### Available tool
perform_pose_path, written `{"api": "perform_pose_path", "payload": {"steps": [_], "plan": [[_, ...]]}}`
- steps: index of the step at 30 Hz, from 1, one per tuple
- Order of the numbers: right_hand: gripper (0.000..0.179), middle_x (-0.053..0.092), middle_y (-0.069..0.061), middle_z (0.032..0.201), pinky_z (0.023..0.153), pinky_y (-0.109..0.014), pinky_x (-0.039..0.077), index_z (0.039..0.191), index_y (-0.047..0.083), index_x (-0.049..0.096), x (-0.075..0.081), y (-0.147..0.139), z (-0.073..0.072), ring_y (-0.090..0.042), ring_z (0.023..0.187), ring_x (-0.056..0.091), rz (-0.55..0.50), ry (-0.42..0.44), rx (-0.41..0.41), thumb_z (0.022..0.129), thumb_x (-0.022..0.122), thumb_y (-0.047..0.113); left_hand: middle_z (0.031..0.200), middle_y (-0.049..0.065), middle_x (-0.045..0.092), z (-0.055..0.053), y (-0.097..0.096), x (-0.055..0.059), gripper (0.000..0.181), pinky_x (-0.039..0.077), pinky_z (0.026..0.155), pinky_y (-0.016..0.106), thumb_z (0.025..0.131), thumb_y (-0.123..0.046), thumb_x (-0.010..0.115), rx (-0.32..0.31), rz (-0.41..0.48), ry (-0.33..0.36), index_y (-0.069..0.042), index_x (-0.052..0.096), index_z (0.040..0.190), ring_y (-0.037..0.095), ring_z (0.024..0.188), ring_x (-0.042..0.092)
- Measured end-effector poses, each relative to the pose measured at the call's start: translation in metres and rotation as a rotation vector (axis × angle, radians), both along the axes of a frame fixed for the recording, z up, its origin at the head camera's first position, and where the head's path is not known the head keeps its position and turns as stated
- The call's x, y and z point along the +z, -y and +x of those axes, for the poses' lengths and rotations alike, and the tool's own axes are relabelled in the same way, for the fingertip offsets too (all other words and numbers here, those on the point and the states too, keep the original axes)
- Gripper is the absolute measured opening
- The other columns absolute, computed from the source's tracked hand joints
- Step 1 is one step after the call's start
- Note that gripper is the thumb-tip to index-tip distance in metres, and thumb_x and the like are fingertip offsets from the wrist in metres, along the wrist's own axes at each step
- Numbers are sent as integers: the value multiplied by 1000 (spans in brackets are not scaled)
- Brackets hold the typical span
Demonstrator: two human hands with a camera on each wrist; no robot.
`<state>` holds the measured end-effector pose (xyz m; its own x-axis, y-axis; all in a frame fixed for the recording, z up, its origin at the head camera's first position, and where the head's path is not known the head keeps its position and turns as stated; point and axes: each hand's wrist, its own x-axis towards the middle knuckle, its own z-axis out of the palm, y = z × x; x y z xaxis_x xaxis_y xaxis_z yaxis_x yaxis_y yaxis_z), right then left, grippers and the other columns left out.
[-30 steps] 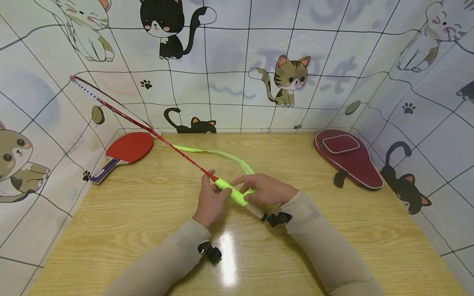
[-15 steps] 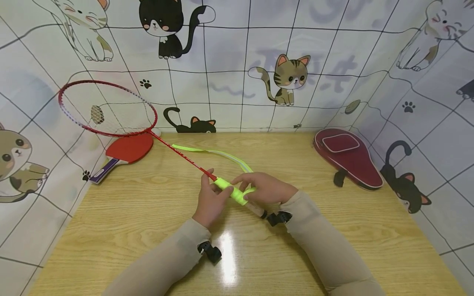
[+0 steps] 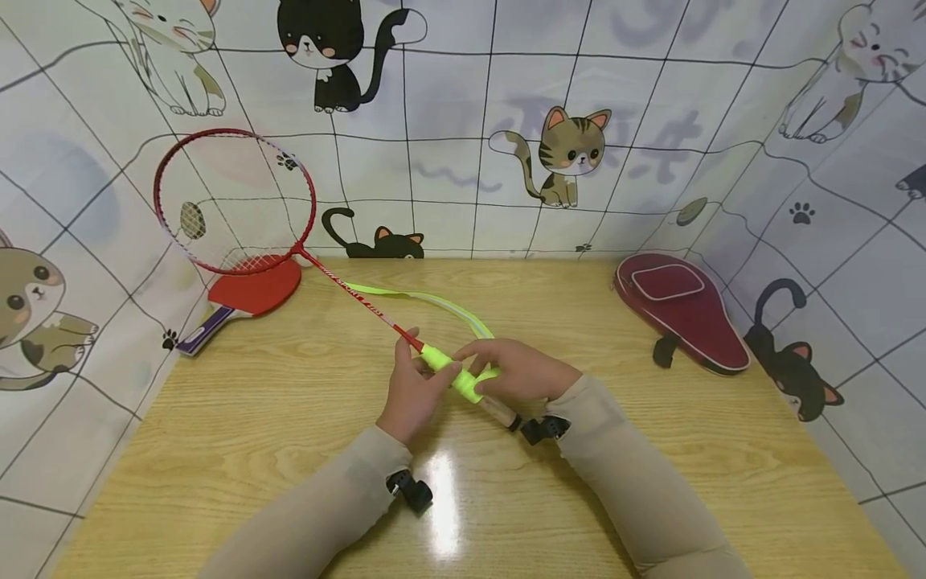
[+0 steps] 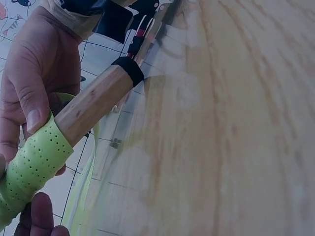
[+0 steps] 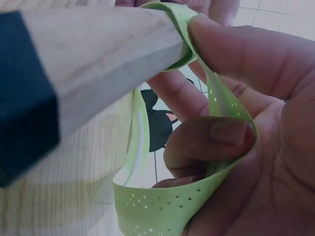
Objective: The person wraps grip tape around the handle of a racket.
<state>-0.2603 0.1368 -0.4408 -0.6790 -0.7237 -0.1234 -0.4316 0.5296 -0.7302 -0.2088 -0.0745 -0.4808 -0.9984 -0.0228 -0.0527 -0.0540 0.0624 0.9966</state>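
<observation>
A red badminton racket [image 3: 346, 288] slants up to the left over the table, its strung head tilted toward the back wall. My left hand [image 3: 412, 394] holds it by the upper handle, thumb on the lime-green perforated grip tape [image 4: 37, 160] wound there. Below the winding, the handle's bare wood [image 4: 93, 101] shows down to a dark butt end. My right hand [image 3: 524, 370] pinches the tape at the winding's lower edge. In the right wrist view the slack tape [image 5: 157, 206] loops past its bent fingers. The tape's free tail [image 3: 441, 301] runs back across the table.
A red table tennis bat [image 3: 264, 291] lies at the back left, partly behind the racket head. At the back right lies a dark red bat case [image 3: 683, 314] with a black strap. Cat-print walls [image 3: 448, 145] enclose the table [image 3: 304, 450] at the back and sides.
The racket has turned about its shaft: its head was nearly edge-on and now shows its face. Both hands stay at almost the same spots on the handle.
</observation>
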Motion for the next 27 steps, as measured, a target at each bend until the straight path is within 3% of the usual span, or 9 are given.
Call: {"api": "perform_pose_path", "payload": {"steps": [8,14,22,27], "plan": [[56,75,-1,119,103,-46,54,148,16,59,1,0,0,-16,114,69,-11,-21,38,95,71,5,123,30,67,2,0,1,84,57,89,34,97,-13,74,10,-9,15,-11,20,161,36,114,71],[59,73,-3,126,103,-46,54,151,15,56,-1,-3,-2,-18,117,69,-33,-11,72,96,66,0,124,30,67,1,-1,2,83,54,89,34,95,-9,70,12,-13,23,-11,19,161,33,113,70],[59,74,-2,128,105,-46,53,152,19,56,-4,-4,-1,-17,118,69,-46,34,56,97,70,5,124,28,67,2,0,3,88,52,87,34,91,-7,66,16,-37,31,-11,16,163,32,111,69],[55,73,-1,127,105,-48,53,149,19,59,-4,-2,-1,-17,117,69,-38,26,42,97,72,8,124,27,67,2,1,1,88,55,86,35,95,-14,72,6,-47,17,-11,16,163,33,108,71]]}}
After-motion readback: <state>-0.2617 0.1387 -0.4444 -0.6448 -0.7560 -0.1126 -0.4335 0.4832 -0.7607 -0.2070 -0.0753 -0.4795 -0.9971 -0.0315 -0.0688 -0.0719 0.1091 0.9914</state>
